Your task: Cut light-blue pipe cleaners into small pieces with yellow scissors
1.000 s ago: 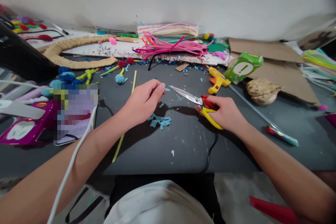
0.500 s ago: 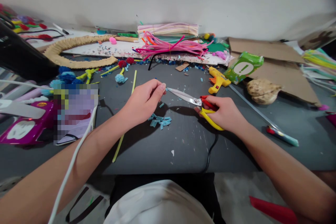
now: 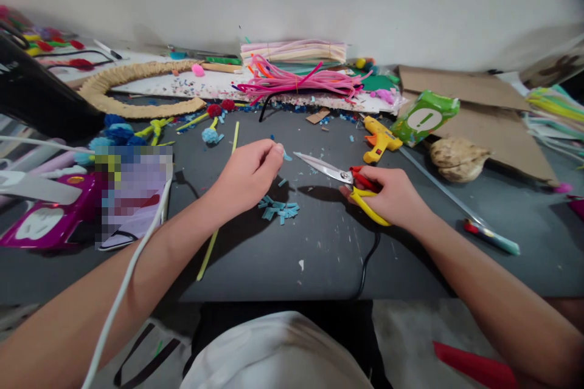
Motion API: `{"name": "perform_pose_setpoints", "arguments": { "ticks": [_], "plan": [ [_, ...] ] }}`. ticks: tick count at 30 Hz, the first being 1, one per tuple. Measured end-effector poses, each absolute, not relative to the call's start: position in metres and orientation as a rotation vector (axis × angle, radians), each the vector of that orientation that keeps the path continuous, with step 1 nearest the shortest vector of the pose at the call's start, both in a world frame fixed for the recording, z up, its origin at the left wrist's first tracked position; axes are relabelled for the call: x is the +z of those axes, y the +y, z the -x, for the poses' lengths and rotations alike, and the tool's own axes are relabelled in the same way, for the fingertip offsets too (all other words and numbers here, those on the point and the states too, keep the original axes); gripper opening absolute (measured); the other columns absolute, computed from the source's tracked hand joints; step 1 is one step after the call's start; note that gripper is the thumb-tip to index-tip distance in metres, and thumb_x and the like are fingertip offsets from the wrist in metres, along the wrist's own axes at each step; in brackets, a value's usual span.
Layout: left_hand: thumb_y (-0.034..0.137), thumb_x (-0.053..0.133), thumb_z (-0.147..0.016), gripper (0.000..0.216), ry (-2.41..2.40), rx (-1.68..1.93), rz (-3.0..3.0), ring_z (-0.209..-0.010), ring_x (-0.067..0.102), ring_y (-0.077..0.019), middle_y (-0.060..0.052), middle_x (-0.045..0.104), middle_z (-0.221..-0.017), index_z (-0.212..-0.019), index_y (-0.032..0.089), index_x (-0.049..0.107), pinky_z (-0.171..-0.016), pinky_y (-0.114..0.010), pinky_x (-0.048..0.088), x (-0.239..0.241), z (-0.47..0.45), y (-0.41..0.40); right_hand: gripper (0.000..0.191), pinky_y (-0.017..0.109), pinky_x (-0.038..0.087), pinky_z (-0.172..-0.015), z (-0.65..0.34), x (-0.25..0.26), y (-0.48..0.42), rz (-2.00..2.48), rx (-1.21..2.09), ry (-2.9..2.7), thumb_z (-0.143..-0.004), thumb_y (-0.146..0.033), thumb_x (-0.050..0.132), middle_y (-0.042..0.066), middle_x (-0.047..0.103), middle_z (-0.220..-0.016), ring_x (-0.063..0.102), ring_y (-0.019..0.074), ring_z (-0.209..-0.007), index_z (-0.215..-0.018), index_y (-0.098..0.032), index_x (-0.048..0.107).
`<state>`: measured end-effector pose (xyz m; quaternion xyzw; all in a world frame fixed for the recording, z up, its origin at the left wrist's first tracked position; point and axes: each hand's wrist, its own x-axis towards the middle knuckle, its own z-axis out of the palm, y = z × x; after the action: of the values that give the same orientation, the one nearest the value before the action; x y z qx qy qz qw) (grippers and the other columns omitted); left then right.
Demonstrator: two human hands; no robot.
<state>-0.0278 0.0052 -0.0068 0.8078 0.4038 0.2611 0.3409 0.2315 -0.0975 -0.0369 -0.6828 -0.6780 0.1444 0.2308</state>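
Grey table point(image 3: 267, 267): left grip point(image 3: 250, 174) pinches, apparently, a blue scrap point(image 3: 287, 157); right grip point(image 3: 396, 191) encloses scissors point(image 3: 329, 170).

The left hand point(image 3: 250, 173) hides part of the light-blue scrap point(image 3: 287, 157) and, with its wrist, the middle of a yellow-green strip point(image 3: 208, 255) pointing toward the front edge of the surface point(image 3: 264, 264). The right hand point(image 3: 395, 194) covers some of the handles of the scissors point(image 3: 326, 169). Toward the surface's left edge, a black container point(image 3: 41, 88) is cut off and pixelation blurs a lilac panel point(image 3: 137, 185)
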Motion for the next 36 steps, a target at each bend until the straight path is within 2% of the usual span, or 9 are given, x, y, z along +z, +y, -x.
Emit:
{"name": "perform_pose_setpoints", "arguments": {
  "ticks": [17, 36],
  "plan": [
    [0.041, 0.039, -0.099, 0.038, 1.013, 0.730, -2.116, -0.056, 0.045, -0.0109, 0.002, 0.050, -0.061, -0.072, 0.017, 0.052, -0.055, -0.025, 0.034, -0.0055, 0.0267, 0.0012, 0.033, 0.024, 0.029, -0.052, -0.2310, -0.0349, -0.0983, 1.876, 0.416, -1.879, -0.073, -0.038, 0.068, -0.005, 0.044, -0.061, 0.033, 0.0101, -0.058, -0.065, -0.020, 0.042],
    [0.040, 0.039, -0.099, 0.040, 1.026, 0.714, -2.110, -0.055, 0.045, -0.0109, 0.002, 0.050, -0.058, -0.067, 0.017, 0.051, -0.055, -0.026, 0.034, -0.0043, 0.0261, 0.0014, 0.028, 0.024, 0.030, -0.053, -0.2313, -0.0368, -0.0976, 1.862, 0.401, -1.905, -0.076, -0.036, 0.065, -0.004, 0.047, -0.062, 0.036, 0.0104, -0.058, -0.065, -0.020, 0.045]
  ]
}}
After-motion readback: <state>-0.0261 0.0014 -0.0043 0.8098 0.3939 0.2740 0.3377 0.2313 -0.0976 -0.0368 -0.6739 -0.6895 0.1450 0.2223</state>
